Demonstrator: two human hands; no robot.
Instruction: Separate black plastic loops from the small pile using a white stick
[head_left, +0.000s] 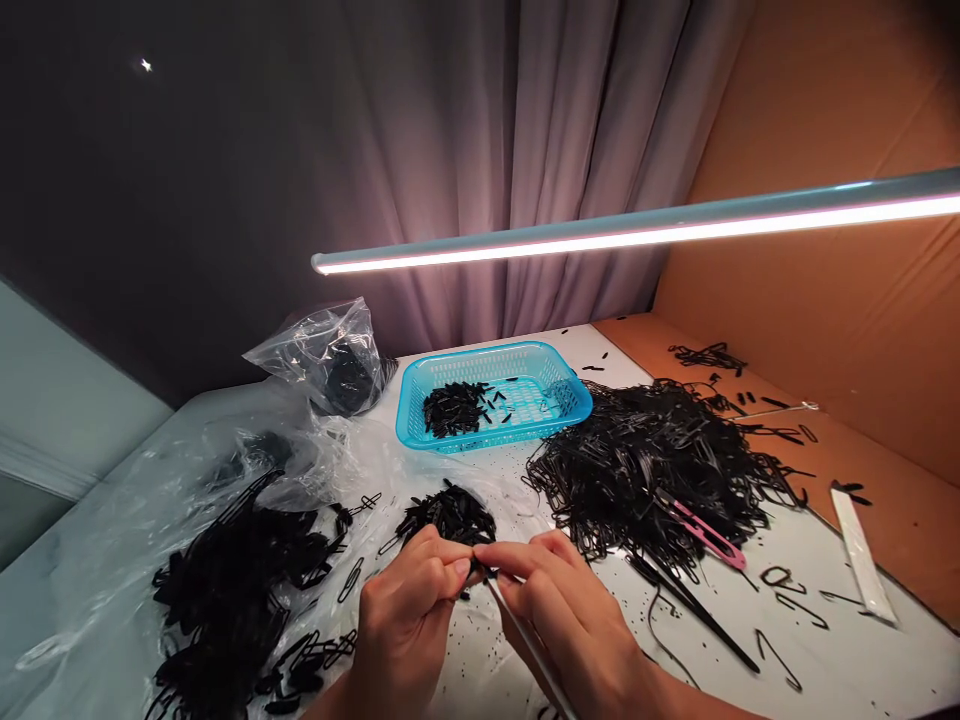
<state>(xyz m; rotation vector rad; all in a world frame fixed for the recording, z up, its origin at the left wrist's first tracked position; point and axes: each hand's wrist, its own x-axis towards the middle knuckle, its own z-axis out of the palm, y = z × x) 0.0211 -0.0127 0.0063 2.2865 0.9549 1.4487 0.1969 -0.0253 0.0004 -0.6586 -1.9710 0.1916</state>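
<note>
My left hand [416, 600] and my right hand [559, 610] meet at the bottom centre, fingertips pinched together around a small black piece [477, 567] that my fingers mostly cover. A thin pale strip [536, 655] runs from under my right fingers down toward the bottom edge. Just beyond my fingertips lies a small pile of short black pieces [450, 515]. Behind it stands a blue basket [491, 440] with similar black pieces gathered at its left side.
A large heap of black looped strands [660, 460] lies right, with a pink-handled tool [709, 535] and black tweezers [701, 610]. At left are a black pile [232, 590] and a clear plastic bag [319, 360]. A lit tube lamp [600, 238] crosses above; a white strip [861, 555] lies far right.
</note>
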